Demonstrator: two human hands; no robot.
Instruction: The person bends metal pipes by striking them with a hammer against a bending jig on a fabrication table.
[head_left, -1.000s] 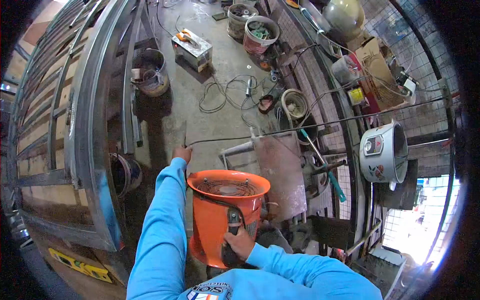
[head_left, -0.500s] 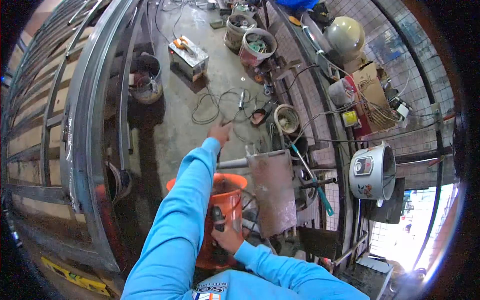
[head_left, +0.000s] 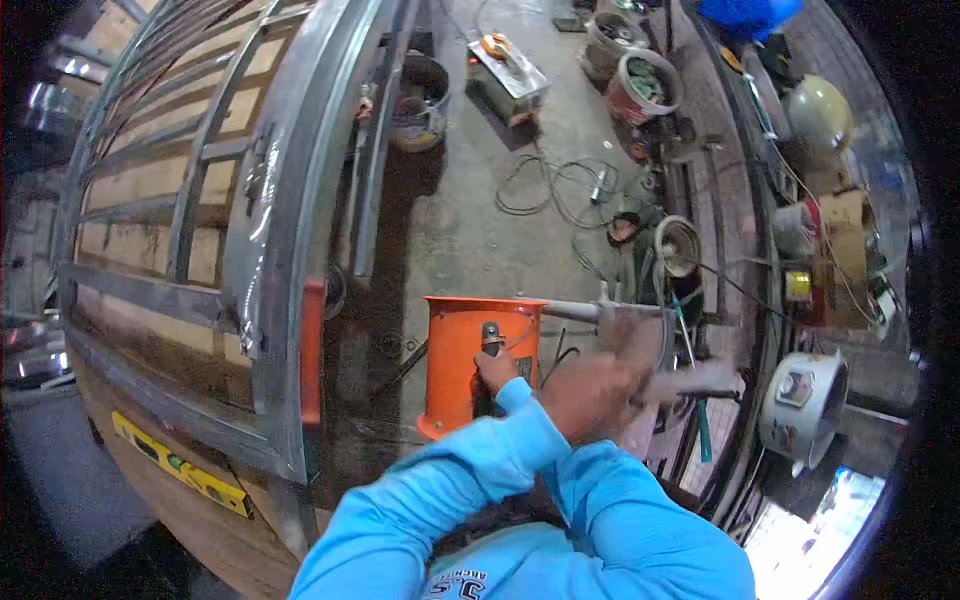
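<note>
An orange drum-shaped housing (head_left: 455,350) with flared rims stands in front of me. My right hand (head_left: 495,370) is closed round a dark handle with a grey end (head_left: 490,335) against the drum's side; its lower part is hidden behind my sleeve. My left hand (head_left: 600,390), smeared by motion, is to the right of the drum, its forearm crossing over my right arm. A pale blurred strip (head_left: 700,380) runs out to the right from that hand; I cannot tell whether the fingers hold it.
A metal frame (head_left: 285,220) fills the left side, with a yellow spirit level (head_left: 180,465) near it. Cables (head_left: 545,185), a metal-cased machine (head_left: 508,75) and buckets (head_left: 645,85) occupy the floor ahead. A white pot (head_left: 805,405) stands at right.
My left hand has drawn back from over the floor cables and swung right, across my right arm. The view has shifted left, and the drum now shows side-on. The right hand keeps hold of the dark handle.
</note>
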